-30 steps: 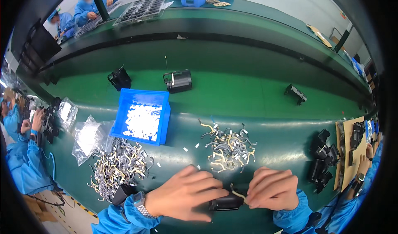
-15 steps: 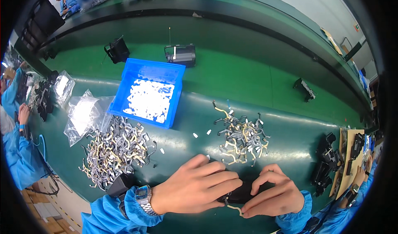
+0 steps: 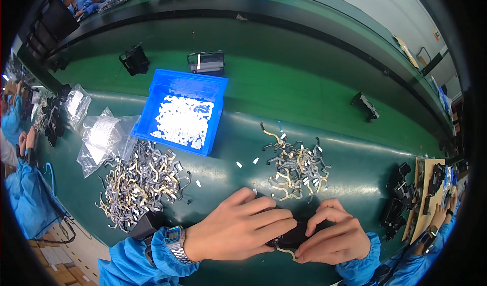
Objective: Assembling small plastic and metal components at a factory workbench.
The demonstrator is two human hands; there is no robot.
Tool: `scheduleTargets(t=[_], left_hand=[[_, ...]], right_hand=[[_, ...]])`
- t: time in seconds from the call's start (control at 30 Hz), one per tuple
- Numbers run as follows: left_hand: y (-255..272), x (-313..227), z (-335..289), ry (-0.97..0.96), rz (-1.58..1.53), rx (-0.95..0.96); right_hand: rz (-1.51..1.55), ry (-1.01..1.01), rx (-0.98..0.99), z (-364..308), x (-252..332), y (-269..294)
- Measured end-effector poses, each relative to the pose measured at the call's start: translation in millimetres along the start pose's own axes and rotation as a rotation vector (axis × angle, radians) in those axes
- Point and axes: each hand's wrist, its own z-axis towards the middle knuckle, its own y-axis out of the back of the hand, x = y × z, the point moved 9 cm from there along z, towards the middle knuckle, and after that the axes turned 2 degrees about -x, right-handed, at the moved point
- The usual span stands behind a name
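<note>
Compared with a second ago: the cream wire (image 3: 287, 252) is down at the near edge of the black part (image 3: 293, 239), where it stood up over it. Since half a second ago your hands have hardly shifted. Black units (image 3: 207, 64) on the green strip (image 3: 284, 83) past the desk (image 3: 355, 169) have slid left; the blue bin (image 3: 188, 83) hasn't. Reads as wire and part being worked together now, not wire being brought over; whether the far end is seated, can't tell, your fingers cover it.

Right grip (image 3: 332, 239): thumb and fingertips pinching the loose end of the wire, index bent beside the part. Left grip (image 3: 241, 228): fingers curled over the part's left end, thumb close to the wire's dark end; can't tell what it pinches underneath. Part sits low between your two hands, near side of the desk.

Containers: blue bin, tilted in view, holds a spread of small white pieces (image 3: 182, 123), back wall showing above them. See-through bag (image 3: 104, 134) left of it, touching, with something white inside; another bag (image 3: 76, 104) farther left, similar. Wires are loose, not boxed: left pile (image 3: 142, 184) by your left forearm, right pile (image 3: 299, 170) ahead of your hands.
</note>
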Motion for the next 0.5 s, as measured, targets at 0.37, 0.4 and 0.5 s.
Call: scheduleTargets(t=[0.37, 0.4, 0.5], left_hand=[[1.1, -0.1, -1.9, 0.001, -0.016, 0.004], [0.8, 0.7, -1.7, 0.0, -0.011, 0.004], [0.8, 1.9, -0.4, -0.001, -0.015, 0.0]], right_hand=[[0.02, -0.001, -0.021, 0.3, 0.1, -1.5], [0.021, -0.008, -0.041, 0.7, -1.2, -0.3], [0.018, -0.012, -0.083, -0.6, -1.4, 1.6]])
